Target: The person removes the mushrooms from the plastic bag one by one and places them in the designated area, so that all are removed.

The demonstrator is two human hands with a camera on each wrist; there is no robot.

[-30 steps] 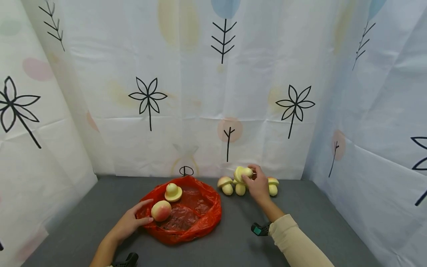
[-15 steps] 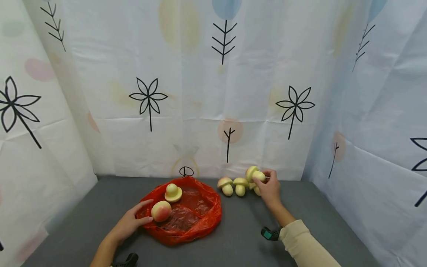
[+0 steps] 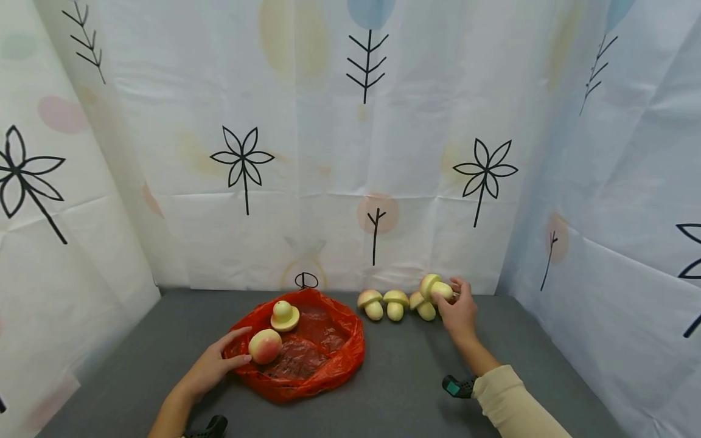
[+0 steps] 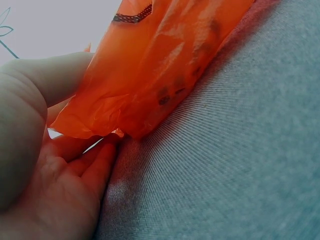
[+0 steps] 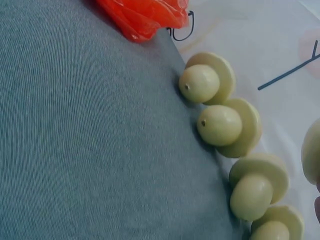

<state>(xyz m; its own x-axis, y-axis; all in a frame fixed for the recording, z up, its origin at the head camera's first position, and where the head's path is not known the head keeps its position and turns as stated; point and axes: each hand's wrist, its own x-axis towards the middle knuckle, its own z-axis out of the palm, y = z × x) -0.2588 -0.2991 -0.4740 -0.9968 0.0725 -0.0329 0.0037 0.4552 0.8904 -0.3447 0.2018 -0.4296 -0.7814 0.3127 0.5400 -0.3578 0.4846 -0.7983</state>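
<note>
My right hand holds a toy mushroom by its pale stem, raised above a row of similar mushrooms at the table's back. In the right wrist view only a sliver of the held mushroom shows at the right edge. My left hand holds the left rim of an open red plastic bag; the left wrist view shows the bag's film between thumb and fingers. Inside the bag lie one mushroom stem-up and one with its pinkish cap up.
Standing in the row are a left mushroom, a second mushroom and a third mushroom. A further mushroom is mostly hidden by the right hand in the head view. Patterned cloth walls the grey table.
My right hand has carried the held mushroom to the right along the row, uncovering the second and third mushrooms. The left hand and the bag stay put.
</note>
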